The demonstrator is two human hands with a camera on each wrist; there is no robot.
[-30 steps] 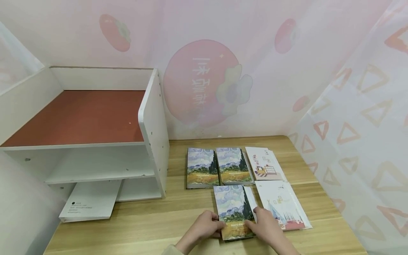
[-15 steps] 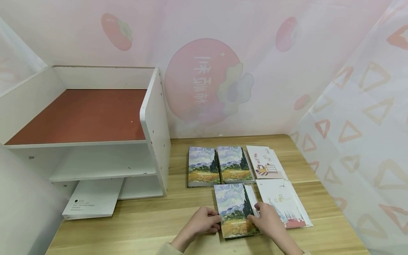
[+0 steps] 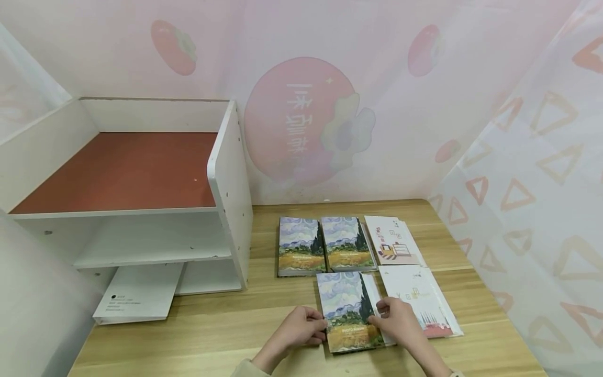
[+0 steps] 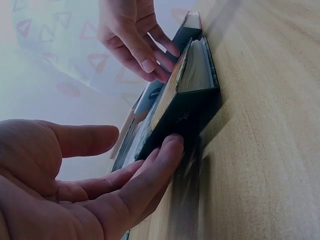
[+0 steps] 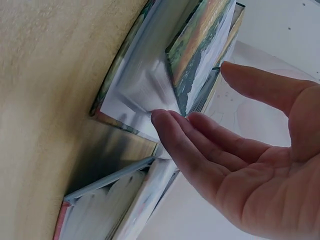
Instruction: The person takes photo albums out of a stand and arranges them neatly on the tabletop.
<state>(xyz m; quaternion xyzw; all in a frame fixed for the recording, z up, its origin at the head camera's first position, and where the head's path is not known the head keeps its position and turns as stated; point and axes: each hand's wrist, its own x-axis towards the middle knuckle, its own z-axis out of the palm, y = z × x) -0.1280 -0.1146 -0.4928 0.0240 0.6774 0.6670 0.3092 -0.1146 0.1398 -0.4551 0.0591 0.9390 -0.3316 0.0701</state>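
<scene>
A photo album (image 3: pixel 346 309) with a painted landscape cover lies face up on the wooden table, a white strip showing along its right side. My left hand (image 3: pixel 301 327) is at its left edge; in the left wrist view the fingers (image 4: pixel 167 155) touch the dark spine while the thumb stands apart. On the opposite side is my right hand (image 3: pixel 399 319). Its fingers (image 5: pixel 172 130) reach the album's page side in the right wrist view, thumb spread away and nothing pinched. Whether those fingertips touch the pages is unclear.
Two matching albums (image 3: pixel 301 246) (image 3: pixel 346 243) lie behind. To the right are two pale illustrated albums (image 3: pixel 393 241) (image 3: pixel 414 301), one behind the other. A white shelf unit (image 3: pixel 231 193) stands at left, with a white binder (image 3: pixel 136 296) in its bottom compartment.
My left thumb has come off the album's cover, and that hand has eased left. The right hand has shifted slightly right, and more white shows at the album's lower right edge.
</scene>
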